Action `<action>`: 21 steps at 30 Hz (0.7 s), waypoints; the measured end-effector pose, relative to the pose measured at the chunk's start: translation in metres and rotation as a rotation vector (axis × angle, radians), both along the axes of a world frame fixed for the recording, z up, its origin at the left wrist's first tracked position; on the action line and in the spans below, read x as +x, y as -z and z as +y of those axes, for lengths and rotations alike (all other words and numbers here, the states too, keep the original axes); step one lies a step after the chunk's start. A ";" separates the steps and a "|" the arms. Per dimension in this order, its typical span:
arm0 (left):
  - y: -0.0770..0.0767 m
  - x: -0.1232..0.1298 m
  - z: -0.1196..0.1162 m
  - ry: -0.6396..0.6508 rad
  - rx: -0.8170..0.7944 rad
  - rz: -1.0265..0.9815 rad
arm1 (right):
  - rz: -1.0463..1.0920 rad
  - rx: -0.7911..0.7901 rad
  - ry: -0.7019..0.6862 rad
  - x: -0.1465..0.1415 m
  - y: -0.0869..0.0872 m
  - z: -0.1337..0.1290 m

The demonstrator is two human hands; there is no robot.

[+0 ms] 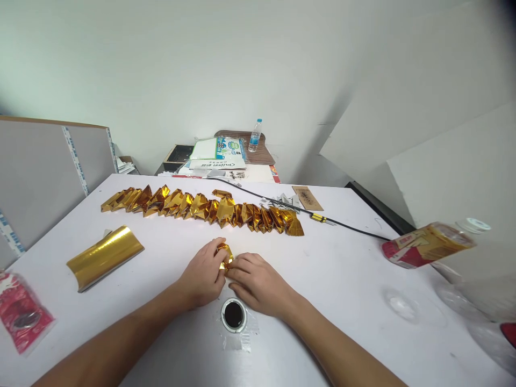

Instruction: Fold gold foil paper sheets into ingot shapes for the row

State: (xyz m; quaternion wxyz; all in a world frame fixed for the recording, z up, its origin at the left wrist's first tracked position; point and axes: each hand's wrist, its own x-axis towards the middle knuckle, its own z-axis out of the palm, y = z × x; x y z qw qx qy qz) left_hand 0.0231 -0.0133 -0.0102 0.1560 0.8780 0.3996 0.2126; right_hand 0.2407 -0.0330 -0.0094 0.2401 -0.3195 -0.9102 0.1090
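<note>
Both hands meet at the middle of the white table around a small piece of folded gold foil paper [226, 252]. My left hand [205, 271] is closed on its left side, the fingers partly covering it. From the right, my right hand [256, 282] pinches its lower edge. Just below the hands a round container of dark contents [234, 315] is fixed to the table with clear tape. Beyond them stretches a row of folded gold paper pieces [199, 207]. To the left lies a curved stack of gold foil sheets [105, 258].
A pink plastic packet [24, 314] lies at the left edge. On the right are a labelled bottle [429, 244] and a black cable [346, 227]. Silver pieces [286, 201] and a brown card [307, 198] sit behind the row. A water bottle [255, 137] stands farther back.
</note>
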 end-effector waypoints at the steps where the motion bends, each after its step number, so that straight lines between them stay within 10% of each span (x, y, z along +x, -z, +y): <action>1: 0.000 0.001 0.000 -0.002 -0.005 0.003 | -0.003 0.001 -0.003 0.000 0.000 0.000; 21: -0.022 -0.032 0.005 0.042 -0.100 -0.027 | 0.002 0.100 0.141 0.023 0.004 0.019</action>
